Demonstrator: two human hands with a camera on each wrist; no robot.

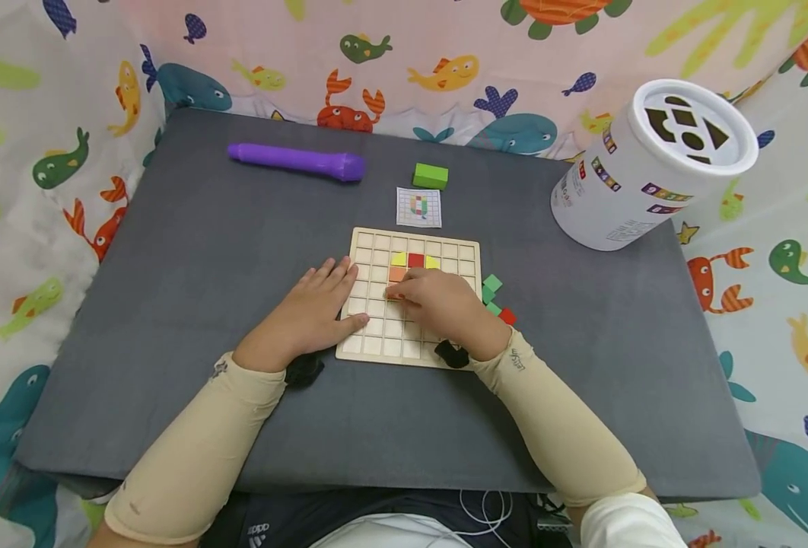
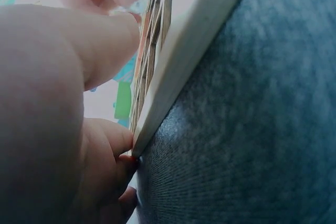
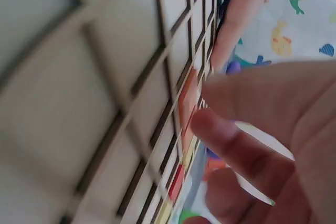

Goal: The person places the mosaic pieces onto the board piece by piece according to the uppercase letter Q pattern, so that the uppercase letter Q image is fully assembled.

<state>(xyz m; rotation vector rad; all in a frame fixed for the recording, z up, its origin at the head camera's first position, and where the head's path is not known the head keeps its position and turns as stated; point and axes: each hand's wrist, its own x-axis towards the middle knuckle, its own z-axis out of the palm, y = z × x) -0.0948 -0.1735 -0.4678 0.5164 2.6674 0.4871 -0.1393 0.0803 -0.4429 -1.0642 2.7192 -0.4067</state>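
Note:
A square wooden grid board (image 1: 376,327) lies on the grey table. My left hand (image 1: 311,312) rests on its left edge with fingers spread, the thumb on top of the grid. Over the board's middle, my right hand (image 1: 438,301) has its thumb and index finger at an orange block (image 1: 394,293), seeming to pinch it; the fingertips partly hide it. Above that block sit another orange block (image 1: 397,274), a red block (image 1: 415,260) and two yellow ones, left (image 1: 399,259) and right (image 1: 432,262). The right wrist view shows the orange blocks (image 3: 188,100) within grid cells.
Green blocks (image 1: 492,282) and a loose red block (image 1: 507,316) lie right of the board. Behind it are a pattern card (image 1: 418,208) and a green block (image 1: 431,176). A purple microphone-shaped object (image 1: 294,158) lies back left; a white canister (image 1: 623,183) stands back right.

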